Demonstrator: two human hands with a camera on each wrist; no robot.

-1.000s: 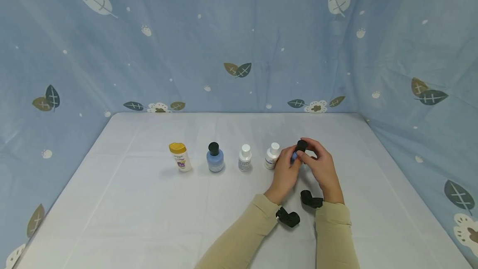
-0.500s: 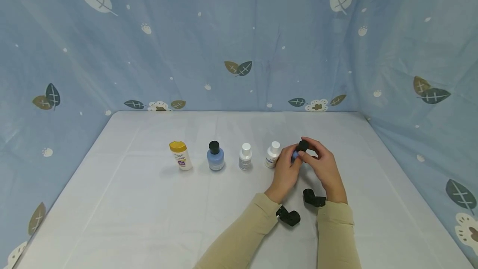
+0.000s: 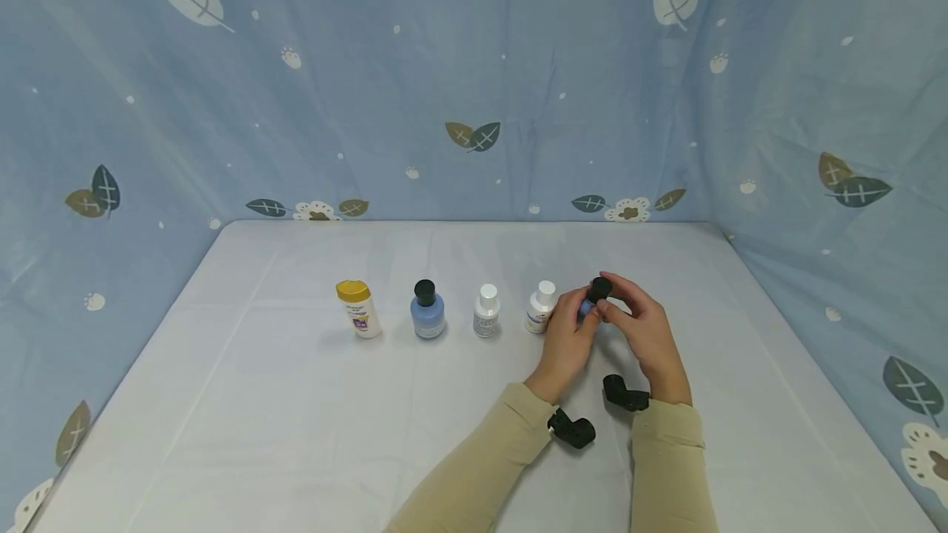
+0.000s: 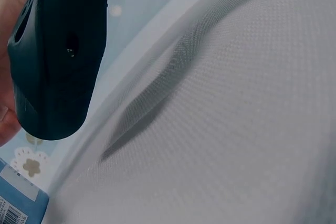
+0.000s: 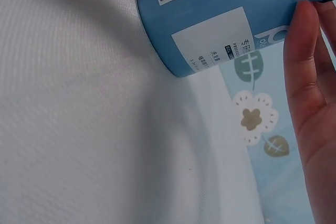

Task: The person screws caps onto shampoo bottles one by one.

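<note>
In the head view, a small blue bottle (image 3: 586,308) with a black cap (image 3: 600,289) stands at the right end of a row of bottles. My left hand (image 3: 569,345) holds its body, largely hiding it. My right hand (image 3: 646,331) pinches the black cap between thumb and fingers. The right wrist view shows the bottle's blue body with a white printed label (image 5: 212,40) and a barcode. There, the right thumb (image 5: 302,51) lies at the neck. The left wrist view catches only a corner of the blue bottle (image 4: 23,195).
Left of the hands stand a white bottle (image 3: 541,308), another white-capped bottle (image 3: 486,311), a larger blue bottle (image 3: 427,310) and a white bottle with a yellow cap (image 3: 359,308). Black wrist devices (image 3: 572,428) jut from both wrists. A patterned blue curtain (image 3: 474,81) surrounds the white table (image 3: 296,418).
My right hand and forearm have shifted slightly to the right, and its fingers have moved a little about the black cap. The left hand stays in place; the other bottles stand as before.
</note>
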